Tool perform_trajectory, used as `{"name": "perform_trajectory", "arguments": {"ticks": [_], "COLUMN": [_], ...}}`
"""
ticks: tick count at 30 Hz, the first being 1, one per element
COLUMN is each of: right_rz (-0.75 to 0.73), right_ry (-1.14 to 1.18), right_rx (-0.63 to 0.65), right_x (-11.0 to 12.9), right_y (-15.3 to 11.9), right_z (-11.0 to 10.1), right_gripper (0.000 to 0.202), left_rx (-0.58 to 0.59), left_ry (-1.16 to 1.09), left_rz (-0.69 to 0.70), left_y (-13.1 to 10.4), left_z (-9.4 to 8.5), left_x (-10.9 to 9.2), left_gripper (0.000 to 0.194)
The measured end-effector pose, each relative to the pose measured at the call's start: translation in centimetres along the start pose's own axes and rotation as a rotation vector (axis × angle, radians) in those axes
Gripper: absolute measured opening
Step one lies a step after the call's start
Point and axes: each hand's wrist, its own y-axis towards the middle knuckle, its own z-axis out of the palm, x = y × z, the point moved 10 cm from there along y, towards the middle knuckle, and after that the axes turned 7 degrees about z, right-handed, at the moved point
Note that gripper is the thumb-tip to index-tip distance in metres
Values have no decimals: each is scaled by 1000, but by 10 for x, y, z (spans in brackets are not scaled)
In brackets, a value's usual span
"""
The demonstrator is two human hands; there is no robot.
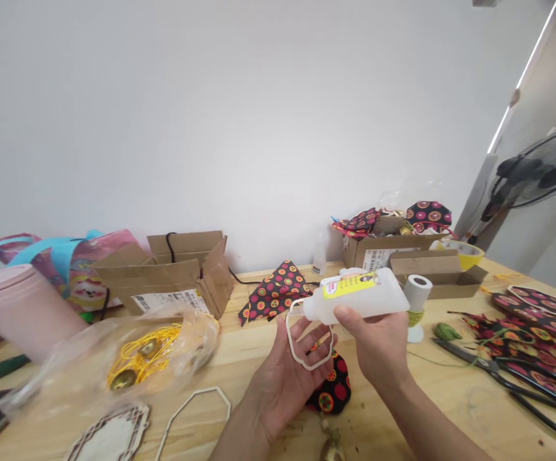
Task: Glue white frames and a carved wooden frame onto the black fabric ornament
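My left hand [290,390] is palm up under a thin pale octagonal frame [312,367], holding it across the fingers. My right hand [378,349] grips a translucent white squeeze glue bottle [361,298] with a yellow label. The bottle lies nearly level, its nozzle pointing left at the frame's upper edge. Beneath my left hand sits a piece of dark patterned fabric [338,387], partly covered by the fingers. Behind the hands, another folded patterned fabric piece [278,291] rests on the table.
Cardboard boxes [162,282] stand along the wall. At left are a pink tumbler [28,307] and a plastic bag with yellow cords [150,349]. Another octagonal frame [189,403] lies in front. Black scissors [503,371], a thread spool [418,304] and patterned scraps [532,346] occupy the right.
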Motion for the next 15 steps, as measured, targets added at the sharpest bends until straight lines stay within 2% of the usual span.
{"name": "perform_trajectory", "arguments": {"ticks": [5, 10, 15], "right_rz": [-11, -6, -21], "right_ry": [-40, -40, -29], "right_rx": [-57, 18, 0], "right_x": [6, 5, 7], "right_y": [-2, -2, -2], "right_z": [-4, 2, 0], "right_gripper": [24, 26, 24], "left_rx": [5, 13, 16], "left_ry": [11, -1, -2], "left_rz": [-7, -11, -28], "left_y": [0, 0, 0], "left_z": [0, 1, 0], "left_x": [1, 2, 4], "left_gripper": [56, 54, 56]}}
